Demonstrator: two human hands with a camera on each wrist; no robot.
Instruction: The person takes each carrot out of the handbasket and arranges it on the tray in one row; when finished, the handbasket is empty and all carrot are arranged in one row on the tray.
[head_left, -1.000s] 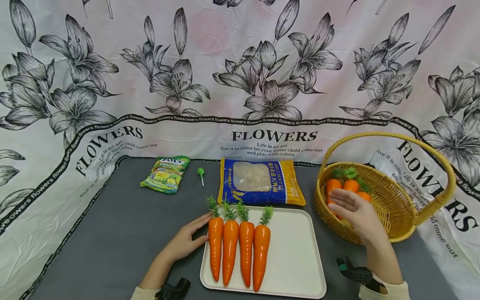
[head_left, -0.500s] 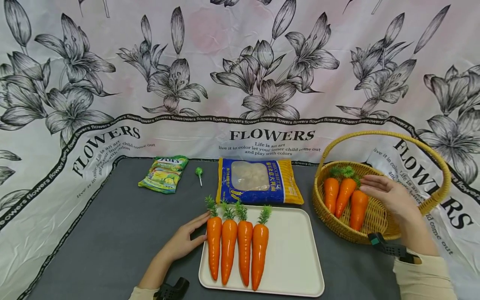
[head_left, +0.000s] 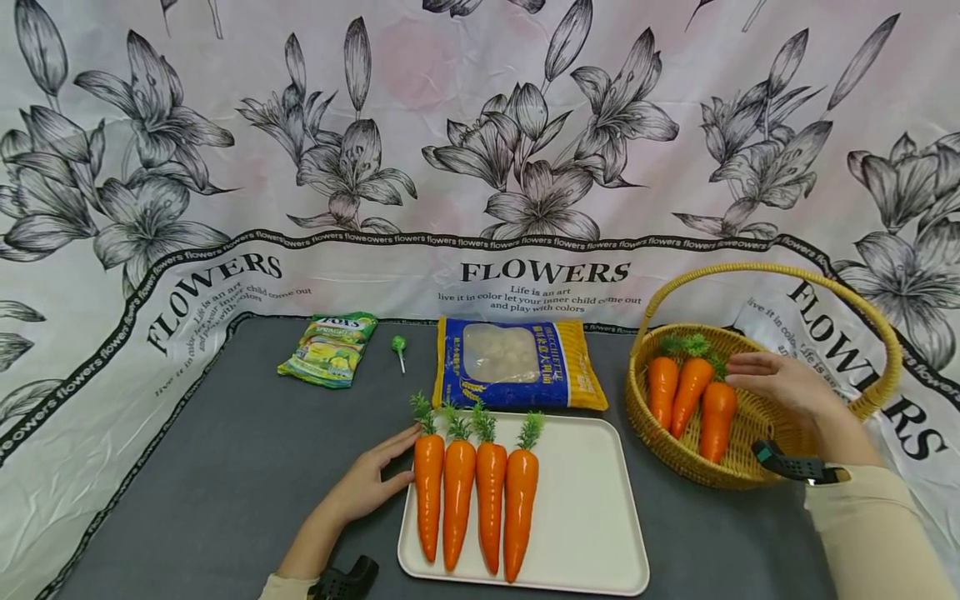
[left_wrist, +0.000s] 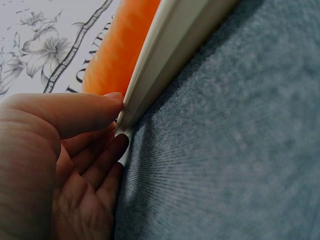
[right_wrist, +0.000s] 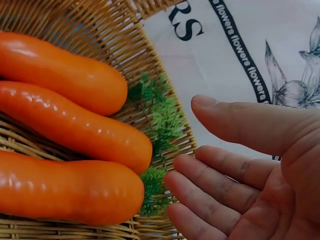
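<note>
Carrots (head_left: 491,504), seven in all, lie before you: four side by side on the tray and three in the basket. Of your two hands, the left hand (head_left: 371,479) is at the left edge of the tray (head_left: 588,500), its fingers reaching along the rim and its thumb apart from them, the thumb's tip touching the rim. Your right hand (head_left: 787,383) is spread wide over the basket (head_left: 678,467), its thumb well away from the four fingers, the fingertips just beside the green tops of the carrots there; you can't tell whether they touch. You have one black device (head_left: 348,577) on the left wrist and one on the right.

Your four tray carrots fill its left half, leafy tops away from you and over the far rim, tips toward you. The three in the basket lie in its left part, tops also away from you. That basket has one arched handle (head_left: 776,268).

Just beyond the tray you have one blue-and-yellow packet (head_left: 501,354) with a clear window. To its left lie one green lollipop (head_left: 399,343) and one green-and-yellow packet (head_left: 327,350), all on the grey bench (head_left: 225,467). Behind hangs a flower-printed cloth (head_left: 525,200).
</note>
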